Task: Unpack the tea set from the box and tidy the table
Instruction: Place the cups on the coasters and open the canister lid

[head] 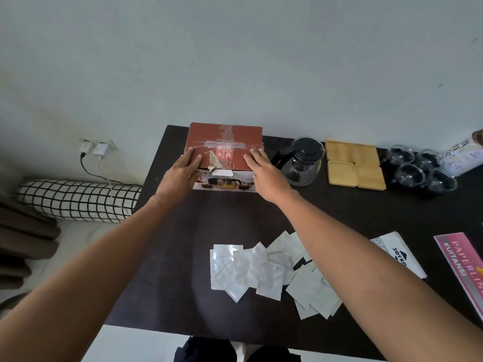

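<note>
A red-brown cardboard tea set box [224, 142] with torn clear tape stands closed at the far middle of the dark table [183, 257]. My left hand [181, 171] lies flat on its near left top edge. My right hand [264, 171] rests flat on its near right edge. Both hands have fingers spread and press on the lid. Right of the box stand a glass teapot with a black lid [303, 163], several bamboo coasters [354, 165] laid in a square, and several glass cups [418, 171] grouped together.
Several silvery foil sachets [261, 270] lie scattered on the near table. A white printed bag [402, 254] and a pink receipt book [462, 265] sit at the right. A patterned bottle [465, 152] lies far right. A checked bolster [75, 199] and wall chargers [94, 147] are left.
</note>
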